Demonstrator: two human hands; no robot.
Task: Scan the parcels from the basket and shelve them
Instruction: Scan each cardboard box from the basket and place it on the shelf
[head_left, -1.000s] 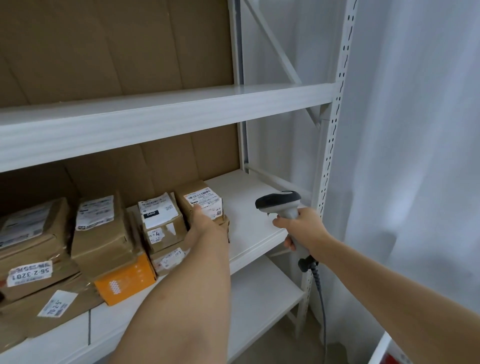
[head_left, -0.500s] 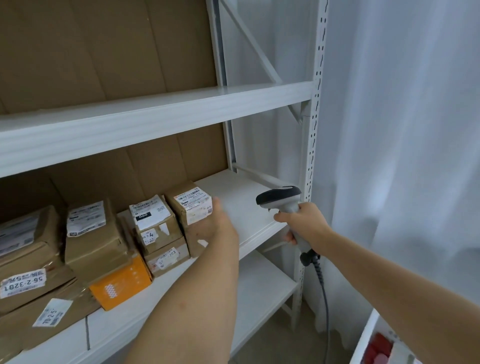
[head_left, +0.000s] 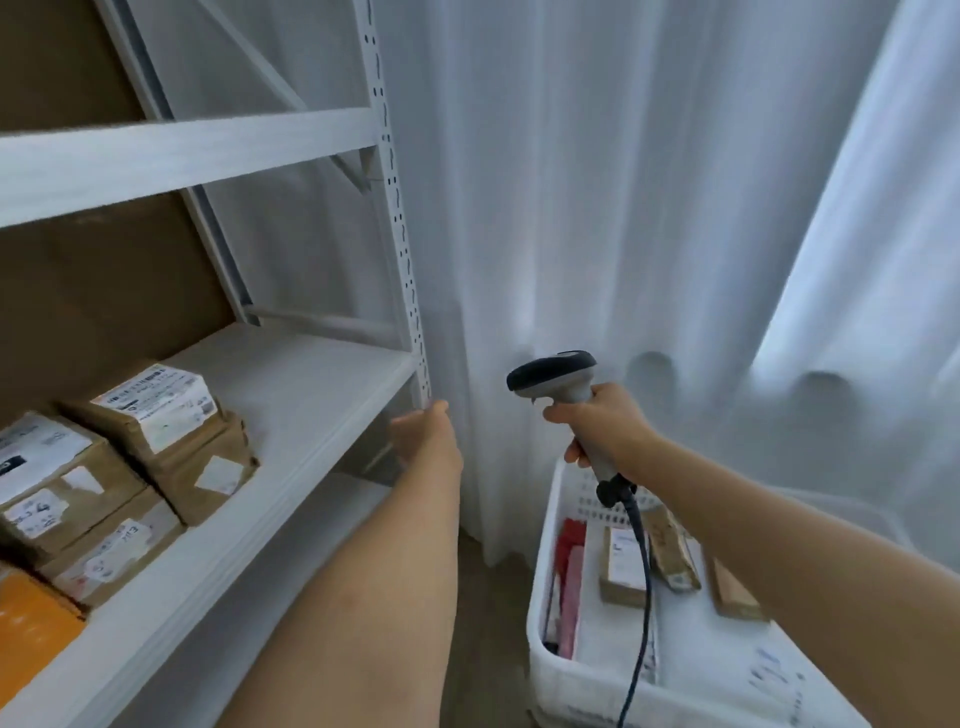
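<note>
The white basket (head_left: 540, 613) sits lowest and nearest, with brown parcels (head_left: 623, 566) lying inside under the dark cable. Above it the right hand (head_left: 605, 431) grips the handle of the scanner (head_left: 558, 376). The left hand (head_left: 423, 434) hangs empty, fingers relaxed, just off the shelf (head_left: 291, 395) edge. Stacked boxes (head_left: 156, 410) on the shelf carry white labels, the print too blurred to read.

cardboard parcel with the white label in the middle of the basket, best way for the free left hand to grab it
Grip the labelled parcel across its two long side edges, left hand coming from above. It lies roughly flat, label up, in the white basket, so the top is open. Approach from its left: the scanner cable hangs across its right edge.
</note>
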